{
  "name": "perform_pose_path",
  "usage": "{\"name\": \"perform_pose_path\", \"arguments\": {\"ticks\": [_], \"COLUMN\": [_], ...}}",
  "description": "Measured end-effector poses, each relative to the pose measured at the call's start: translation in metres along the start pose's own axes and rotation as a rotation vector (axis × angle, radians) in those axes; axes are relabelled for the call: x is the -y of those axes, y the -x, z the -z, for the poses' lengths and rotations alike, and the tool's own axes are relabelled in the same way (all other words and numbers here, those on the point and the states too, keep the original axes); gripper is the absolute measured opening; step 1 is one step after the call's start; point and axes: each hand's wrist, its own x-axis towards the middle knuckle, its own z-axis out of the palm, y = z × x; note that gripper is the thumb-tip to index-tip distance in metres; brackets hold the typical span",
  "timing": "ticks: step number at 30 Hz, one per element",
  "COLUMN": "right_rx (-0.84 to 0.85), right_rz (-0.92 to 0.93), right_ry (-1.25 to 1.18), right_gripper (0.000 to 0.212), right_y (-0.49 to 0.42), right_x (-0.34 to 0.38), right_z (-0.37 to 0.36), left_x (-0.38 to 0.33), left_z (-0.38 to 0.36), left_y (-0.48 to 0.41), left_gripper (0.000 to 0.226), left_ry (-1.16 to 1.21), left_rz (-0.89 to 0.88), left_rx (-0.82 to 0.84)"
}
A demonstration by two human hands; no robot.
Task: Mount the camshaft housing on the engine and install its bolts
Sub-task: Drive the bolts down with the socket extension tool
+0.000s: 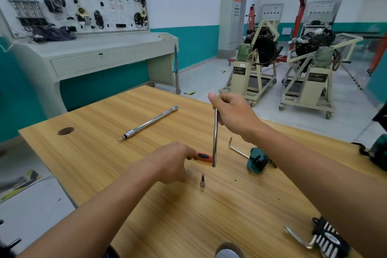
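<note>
The right hand (pixel 232 111) grips the extension bar (pixel 215 132) upright. Its lower end hangs just beyond the bit socket (pixel 202 182), which stands mid-desk (pixel 94 163). The left hand (pixel 171 161), nearer the socket, holds the orange handle (pixel 202 156). The camshaft housing is not visible; the engines (pixel 265 47) stand well beyond the desk's far edge.

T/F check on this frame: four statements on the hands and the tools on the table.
1. The right hand holds a chrome bar upright. True.
2. The left hand is empty. False: it grips an orange-and-black handle.
3. A small bit socket stands upright on the table. True.
4. The long chrome tool is held in a hand. False: it lies on the table, untouched.
</note>
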Motion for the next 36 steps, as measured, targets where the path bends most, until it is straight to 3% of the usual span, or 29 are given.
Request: {"name": "perform_pose_path", "arguments": {"ticks": [2, 4, 8, 10, 13, 15, 17, 23, 32, 36], "right_rx": [-0.012, -0.023, -0.026, -0.039, -0.115, -0.200, -0.293, -0.399, -0.149, -0.093], "right_rz": [0.011, 0.020, 0.025, 0.030, 0.063, 0.062, 0.070, 0.130, 0.278, 0.346], "right_ry": [-0.013, -0.026, -0.027, -0.049, -0.144, -0.250, -0.307, -0.432, -0.571, -0.667], "right_gripper": [0.046, 0.050, 0.056, 0.054, 0.045, 0.042, 0.043, 0.041, 0.038, 0.037], "right_y": [0.000, 0.002, 0.007, 0.009, 0.007, 0.002, -0.004, -0.007, 0.007, 0.011], "right_x": [0.000, 0.000, -0.002, -0.002, 0.006, 0.017, 0.028, 0.056, 0.118, 0.165], "right_z": [0.001, 0.000, 0.000, 0.002, 0.005, 0.008, 0.009, 0.005, -0.014, -0.039], "left_x": [-0.012, -0.025, -0.035, -0.033, -0.033, -0.037, -0.040, -0.042, -0.024, -0.015], "left_z": [0.002, 0.000, -0.012, -0.016, -0.008, -0.003, 0.000, 0.023, 0.049, 0.073], "left_y": [0.000, 0.000, -0.003, -0.001, 0.011, 0.019, 0.025, 0.049, 0.095, 0.130], "left_gripper": [0.063, 0.054, 0.028, 0.022, 0.008, 0.008, 0.012, 0.029, 0.025, 0.026], "left_ry": [-0.114, -0.318, -0.420, -0.101, 0.897, 1.449, 1.766, 1.988, 2.111, 2.078], "left_rz": [-0.109, -0.229, -0.263, -0.204, -0.005, 0.110, 0.114, -0.005, -0.022, -0.039], "left_rx": [0.028, 0.030, 0.038, -0.005, -0.224, -0.285, -0.268, -0.362, -0.507, -0.684]}}
